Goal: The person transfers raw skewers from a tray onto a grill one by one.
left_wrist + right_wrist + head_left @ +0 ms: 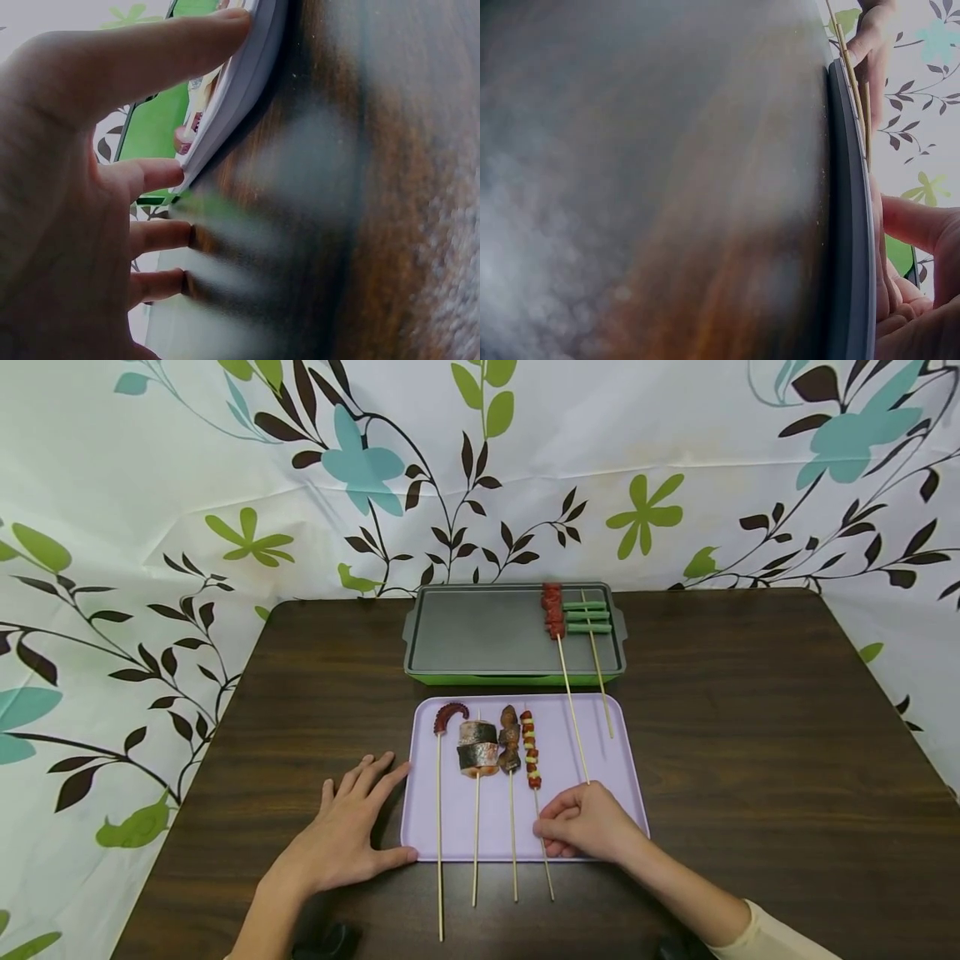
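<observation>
On the lilac tray (465, 810) lie a tentacle skewer (439, 827), a skewer of wide dark-and-silver fish pieces (478, 747), a skewer of brown meat chunks (509, 739) and a thin skewer of small red and yellow pieces (531, 747). My right hand (588, 818), low over the tray's front right part, pinches the stick of the red-and-yellow skewer with curled fingers. With fingers spread, my left hand (345, 831) rests at the tray's left side. Its thumb (217, 34) and index finger touch the tray edge, while other fingertips reach down to the table.
Behind the tray stands a grey grill plate (480, 631) with a green base. A red meat skewer (552, 610) and a green vegetable skewer (588, 617) lie on its right end, sticks jutting over the tray. A floral curtain (525, 468) hangs behind the dark wooden table (750, 735).
</observation>
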A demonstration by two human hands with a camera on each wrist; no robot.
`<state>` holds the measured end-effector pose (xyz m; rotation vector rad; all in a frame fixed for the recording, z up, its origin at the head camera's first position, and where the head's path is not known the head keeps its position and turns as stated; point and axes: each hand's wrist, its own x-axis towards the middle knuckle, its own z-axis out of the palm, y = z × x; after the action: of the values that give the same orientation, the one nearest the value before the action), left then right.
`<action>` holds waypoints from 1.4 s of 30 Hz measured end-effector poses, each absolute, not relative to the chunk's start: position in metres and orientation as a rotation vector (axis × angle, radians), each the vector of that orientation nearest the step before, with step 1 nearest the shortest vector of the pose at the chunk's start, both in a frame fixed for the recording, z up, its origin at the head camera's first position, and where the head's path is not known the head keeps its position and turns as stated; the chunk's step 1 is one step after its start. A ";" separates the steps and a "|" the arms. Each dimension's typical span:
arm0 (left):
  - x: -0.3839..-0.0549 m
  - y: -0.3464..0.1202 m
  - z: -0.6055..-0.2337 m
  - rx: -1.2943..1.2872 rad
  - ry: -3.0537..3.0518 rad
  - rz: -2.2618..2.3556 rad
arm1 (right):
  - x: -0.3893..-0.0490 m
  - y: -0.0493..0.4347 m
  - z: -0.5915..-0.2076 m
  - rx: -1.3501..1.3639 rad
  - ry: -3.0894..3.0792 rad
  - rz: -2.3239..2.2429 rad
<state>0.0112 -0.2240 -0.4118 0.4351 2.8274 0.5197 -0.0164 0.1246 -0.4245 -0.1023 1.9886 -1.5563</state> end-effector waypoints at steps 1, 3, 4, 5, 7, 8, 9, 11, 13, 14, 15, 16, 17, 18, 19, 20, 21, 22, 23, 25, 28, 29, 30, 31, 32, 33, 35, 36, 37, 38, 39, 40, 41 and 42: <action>0.011 -0.224 -0.412 0.437 2.826 0.520 | -0.016 0.125 -0.424 -0.099 1.989 -1.556; 0.011 -0.224 -0.413 0.439 2.827 0.516 | -0.016 0.126 -0.425 -0.092 1.987 -1.561; 0.011 -0.224 -0.413 0.439 2.827 0.516 | -0.016 0.127 -0.424 -0.090 1.987 -1.563; 0.011 -0.224 -0.413 0.440 2.828 0.515 | -0.016 0.127 -0.424 -0.087 1.986 -1.567; 0.011 -0.224 -0.413 0.440 2.827 0.515 | -0.015 0.128 -0.424 -0.080 1.983 -1.572; 0.011 -0.224 -0.413 0.441 2.829 0.513 | -0.015 0.129 -0.424 -0.076 1.981 -1.574; 0.011 -0.224 -0.413 0.443 2.830 0.512 | -0.015 0.130 -0.423 -0.071 1.981 -1.574; 0.011 -0.224 -0.413 0.445 2.833 0.510 | -0.015 0.131 -0.423 -0.069 1.983 -1.572; 0.011 -0.224 -0.413 0.447 2.835 0.507 | -0.015 0.133 -0.422 -0.064 1.981 -1.571; 0.011 -0.224 -0.413 0.447 2.836 0.506 | -0.015 0.134 -0.422 -0.068 1.981 -1.571; 0.011 -0.224 -0.413 0.445 2.836 0.504 | -0.014 0.135 -0.422 -0.067 1.979 -1.573; 0.011 -0.224 -0.413 0.444 2.835 0.504 | -0.014 0.135 -0.422 -0.069 1.974 -1.577; 0.011 -0.224 -0.413 0.441 2.833 0.504 | -0.014 0.136 -0.422 -0.074 1.971 -1.581; 0.011 -0.224 -0.413 0.438 2.831 0.505 | -0.014 0.137 -0.422 -0.084 1.970 -1.584; 0.011 -0.224 -0.413 0.435 2.829 0.506 | -0.014 0.137 -0.421 -0.096 1.967 -1.589; 0.011 -0.224 -0.413 0.431 2.826 0.509 | -0.013 0.138 -0.421 -0.103 1.965 -1.593; 0.011 -0.224 -0.413 0.429 2.825 0.509 | -0.013 0.139 -0.419 -0.104 1.960 -1.594; 0.011 -0.224 -0.413 0.427 2.823 0.509 | -0.013 0.140 -0.418 -0.109 1.958 -1.595; 0.011 -0.224 -0.413 0.425 2.822 0.509 | -0.013 0.140 -0.418 -0.115 1.955 -1.595; 0.011 -0.223 -0.412 0.425 2.822 0.511 | -0.012 0.142 -0.415 -0.112 1.948 -1.587; 0.010 -0.223 -0.412 0.428 2.824 0.512 | -0.010 0.144 -0.413 -0.118 1.938 -1.576; 0.010 -0.223 -0.412 0.430 2.824 0.513 | -0.009 0.144 -0.413 -0.123 1.935 -1.575; 0.010 -0.223 -0.412 0.431 2.824 0.514 | -0.009 0.144 -0.413 -0.128 1.933 -1.575; 0.010 -0.223 -0.412 0.432 2.825 0.515 | -0.008 0.144 -0.412 -0.131 1.927 -1.577; 0.010 -0.223 -0.412 0.432 2.824 0.515 | -0.007 0.144 -0.412 -0.138 1.922 -1.581; 0.010 -0.223 -0.412 0.434 2.826 0.515 | -0.007 0.144 -0.412 -0.143 1.916 -1.587; 0.011 -0.223 -0.411 0.440 2.828 0.515 | -0.005 0.144 -0.411 -0.150 1.905 -1.595; 0.011 -0.222 -0.411 0.442 2.830 0.515 | -0.005 0.144 -0.410 -0.154 1.900 -1.599; 0.011 -0.222 -0.411 0.444 2.832 0.516 | -0.004 0.143 -0.409 -0.158 1.896 -1.602; 0.011 -0.222 -0.411 0.448 2.834 0.516 | -0.004 0.143 -0.408 -0.163 1.893 -1.606; 0.011 -0.222 -0.411 0.452 2.836 0.516 | -0.003 0.142 -0.407 -0.166 1.891 -1.609; 0.011 -0.222 -0.410 0.453 2.835 0.516 | -0.003 0.142 -0.406 -0.170 1.889 -1.611; 0.011 -0.222 -0.410 0.453 2.835 0.515 | -0.002 0.142 -0.404 -0.176 1.889 -1.613; 0.011 -0.222 -0.410 0.454 2.836 0.515 | -0.002 0.141 -0.403 -0.179 1.886 -1.612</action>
<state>0.0115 -0.2219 -0.4105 0.4539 2.8355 0.5149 -0.0021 0.1411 -0.4032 -0.1788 1.8857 -1.6123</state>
